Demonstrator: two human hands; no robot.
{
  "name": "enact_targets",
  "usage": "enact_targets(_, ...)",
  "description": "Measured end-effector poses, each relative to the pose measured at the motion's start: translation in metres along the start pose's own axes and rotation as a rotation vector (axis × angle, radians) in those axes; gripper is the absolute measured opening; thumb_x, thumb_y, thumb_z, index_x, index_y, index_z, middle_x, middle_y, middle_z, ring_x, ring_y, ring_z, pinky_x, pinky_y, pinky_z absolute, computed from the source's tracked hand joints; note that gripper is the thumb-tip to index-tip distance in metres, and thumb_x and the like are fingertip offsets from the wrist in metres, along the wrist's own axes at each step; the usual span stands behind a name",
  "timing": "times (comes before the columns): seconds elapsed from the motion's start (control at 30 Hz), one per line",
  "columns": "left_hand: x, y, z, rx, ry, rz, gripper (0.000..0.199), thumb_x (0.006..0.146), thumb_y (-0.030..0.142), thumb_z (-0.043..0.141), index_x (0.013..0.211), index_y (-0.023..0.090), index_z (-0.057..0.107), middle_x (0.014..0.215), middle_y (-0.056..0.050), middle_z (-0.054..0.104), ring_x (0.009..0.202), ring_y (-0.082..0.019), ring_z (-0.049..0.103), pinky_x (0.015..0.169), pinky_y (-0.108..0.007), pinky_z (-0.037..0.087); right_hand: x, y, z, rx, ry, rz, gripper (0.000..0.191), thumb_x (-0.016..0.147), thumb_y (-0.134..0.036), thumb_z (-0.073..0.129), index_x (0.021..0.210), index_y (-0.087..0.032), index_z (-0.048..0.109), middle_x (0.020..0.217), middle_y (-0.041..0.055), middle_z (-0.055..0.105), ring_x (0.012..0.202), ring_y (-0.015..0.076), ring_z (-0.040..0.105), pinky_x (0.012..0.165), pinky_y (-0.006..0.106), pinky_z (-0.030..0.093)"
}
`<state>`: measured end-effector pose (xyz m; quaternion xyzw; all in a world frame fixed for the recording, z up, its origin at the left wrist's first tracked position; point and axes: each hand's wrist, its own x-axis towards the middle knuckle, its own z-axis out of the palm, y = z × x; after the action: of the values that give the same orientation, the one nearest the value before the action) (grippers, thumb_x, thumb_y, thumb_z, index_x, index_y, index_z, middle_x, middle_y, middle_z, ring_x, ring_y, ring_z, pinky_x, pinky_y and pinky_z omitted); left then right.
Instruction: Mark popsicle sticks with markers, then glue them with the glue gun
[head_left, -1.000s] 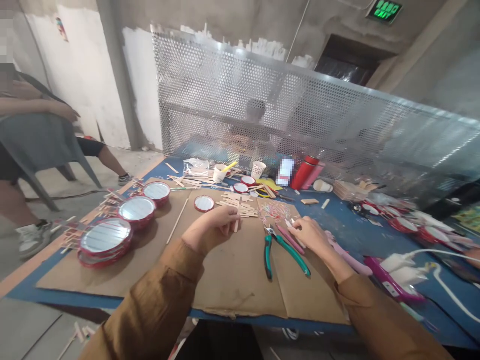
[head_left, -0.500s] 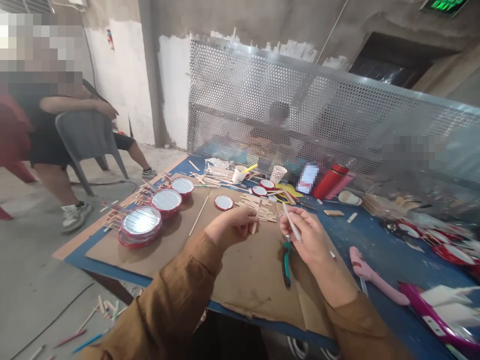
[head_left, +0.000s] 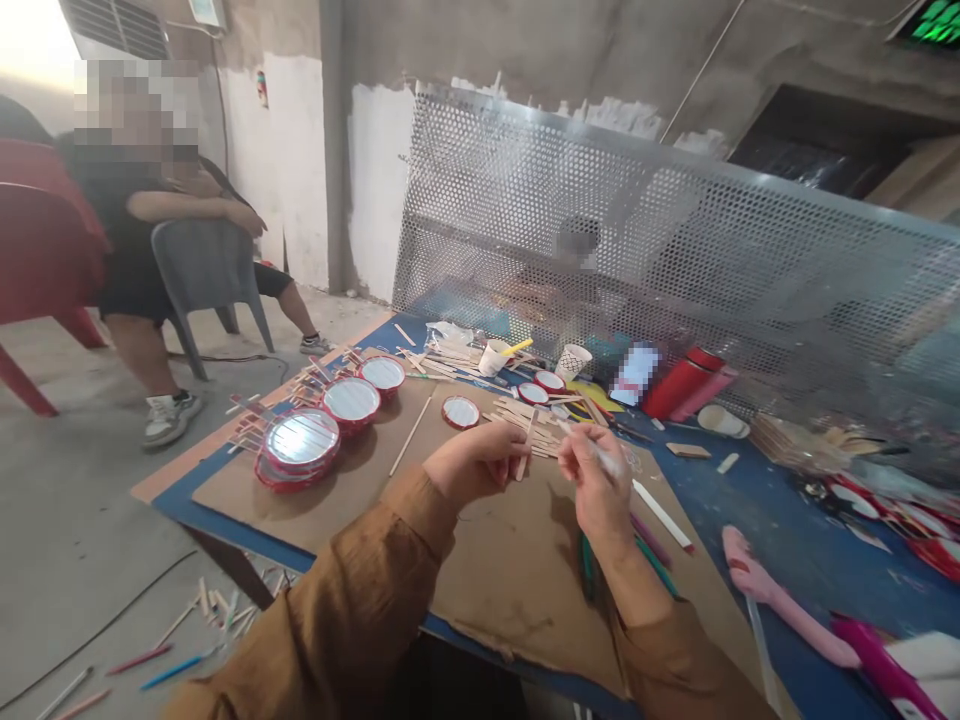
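Observation:
My left hand (head_left: pixel 487 460) is closed, pinching a flat wooden craft stick (head_left: pixel 523 462) that stands nearly upright between thumb and fingers. Close by on the right, my right hand (head_left: pixel 596 480) grips a slim white pen-like tube (head_left: pixel 609 462), blurred, its tip pointing toward the stick. Both hands are above a brown cardboard sheet (head_left: pixel 517 590). Just beyond them lie loose craft sticks (head_left: pixel 517 412) and a small round red-rimmed disc (head_left: pixel 460 412). Green-handled pliers (head_left: pixel 586 568) are partly covered by my right forearm.
Several red-rimmed drum-like pieces with sticks (head_left: pixel 302 440) stand at the left. Paper cups (head_left: pixel 574 362), a phone (head_left: pixel 635 374) and a red bottle (head_left: pixel 684 382) are at the back. A pink glue gun-like object (head_left: pixel 787 610) lies right. A person sits on a grey chair (head_left: pixel 204 262).
The view has shifted, so the table appears slightly further right and lower. My right hand has turned, tipping the white tube's tip toward the craft stick. My left hand keeps its pinch.

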<state>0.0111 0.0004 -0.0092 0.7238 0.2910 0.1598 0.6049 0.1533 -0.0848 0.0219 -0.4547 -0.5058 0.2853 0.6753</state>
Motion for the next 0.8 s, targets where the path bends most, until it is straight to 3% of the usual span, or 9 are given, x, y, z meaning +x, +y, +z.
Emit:
enact_targets(0.07,0.0,0.004,-0.004,0.039,-0.026,-0.019,0.027,0.092,0.019,0.044,0.067,0.015,0.055,0.053,0.0,0.059,0.037,-0.01,0.05,0.041,-0.02,0.038,-0.003,0.008,-0.004,-0.15,0.015,-0.03,0.031,0.085,-0.051,0.066,0.083,-0.02,0.061,0.055,-0.0062,0.053,0.044,0.0091,0.046,0.042,0.021,0.034)
enact_targets(0.2,0.001,0.007,-0.006,0.062,-0.056,-0.034,0.031,0.095,0.023,0.045,0.067,0.015,0.056,0.052,0.001,0.058,0.039,-0.009,0.051,0.043,-0.019,0.039,-0.007,0.019,-0.007,-0.348,-0.005,-0.039,0.03,0.081,-0.047,0.068,0.093,-0.021,0.062,0.064,-0.0026,0.065,0.052,0.0143,0.061,0.053,0.026,0.049)
enact_targets(0.37,0.0,0.004,-0.003,0.011,-0.017,-0.022,0.03,0.092,0.029,0.053,0.066,0.015,0.056,0.053,0.0,0.058,0.038,-0.008,0.048,0.041,-0.019,0.036,-0.01,0.025,-0.005,-0.563,-0.009,-0.135,0.026,0.084,-0.048,0.064,0.088,-0.022,0.064,0.068,0.0023,0.07,0.058,0.019,0.068,0.058,0.03,0.052)
enact_targets(0.8,-0.006,0.004,0.003,-0.101,0.036,0.003,0.018,0.088,0.02,0.049,0.072,0.016,0.056,0.049,0.003,0.053,0.036,-0.007,0.044,0.041,-0.019,0.03,-0.007,0.026,-0.002,-0.571,-0.049,-0.177,0.022,0.085,-0.045,0.061,0.09,-0.023,0.063,0.071,0.003,0.072,0.064,0.0197,0.071,0.062,0.031,0.055)
